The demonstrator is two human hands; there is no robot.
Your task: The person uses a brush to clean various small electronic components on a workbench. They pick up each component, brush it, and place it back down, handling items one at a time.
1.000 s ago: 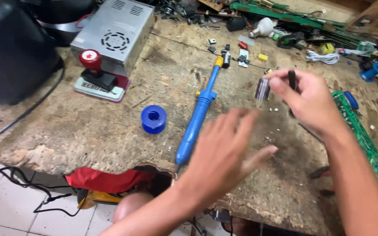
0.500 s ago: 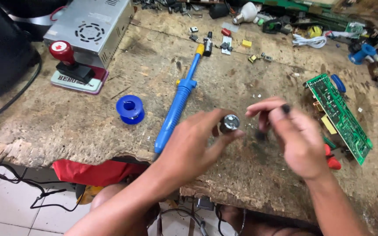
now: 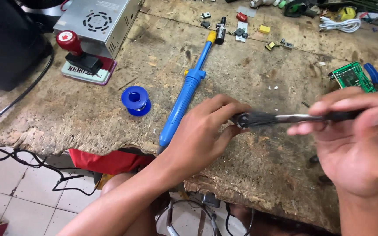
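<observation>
My left hand (image 3: 200,135) pinches a small dark round part (image 3: 241,120) between thumb and fingers above the worn wooden bench (image 3: 88,113). My right hand (image 3: 357,144) grips a thin black-handled tool (image 3: 311,117) whose metal tip touches that part; the tool is blurred by motion. A long blue desoldering pump (image 3: 187,94) lies on the bench just left of my left hand. A blue solder spool (image 3: 135,100) sits farther left. A green circuit board (image 3: 351,75) lies behind my right hand, partly hidden by it.
A grey metal power supply box (image 3: 99,22) and a red-knobbed stamp on its pad (image 3: 82,61) stand at the back left. Small electronic parts (image 3: 241,30) and a white cable (image 3: 340,25) are scattered along the far edge. Black cords (image 3: 18,153) hang off the bench's front left.
Both hands have come together and lower toward the near edge. The right hand now holds the tool level with its tip on the part in my left fingers.
</observation>
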